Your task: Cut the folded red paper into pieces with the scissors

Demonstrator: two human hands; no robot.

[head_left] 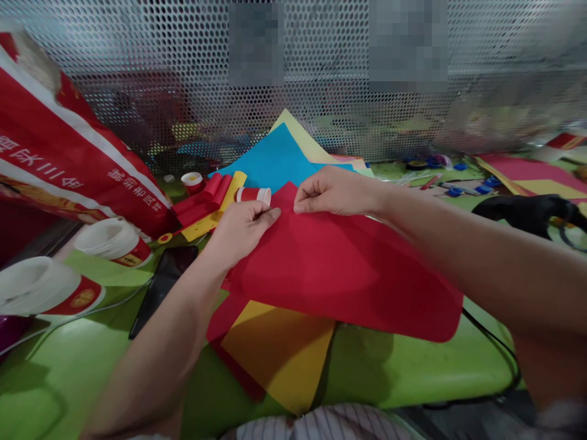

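Note:
A large red paper sheet (348, 269) with a rounded near corner lies in front of me, slightly bowed. At its far left edge my left hand (241, 231) is closed, thumb and forefinger pinched on the paper. My right hand (332, 190) pinches the sheet a little further right, fingertips pressed together near its far corner. Beneath it, a yellow-orange paper sheet (284, 348) and another red sheet (224, 318) stick out toward me. Behind my hands, blue paper (270, 159) lies over pale yellow paper (307, 137). A small red-and-white paper cup (250, 194) is just beyond my left hand.
Stacked paper cups (114, 241), a phone (162, 287) and a white cable (114, 304) lie left on the green table (367, 373). A red bag (77, 140) stands behind them. Rolled red paper (206, 198), a black object (527, 211) and a perforated metal screen (321, 55) surround the work.

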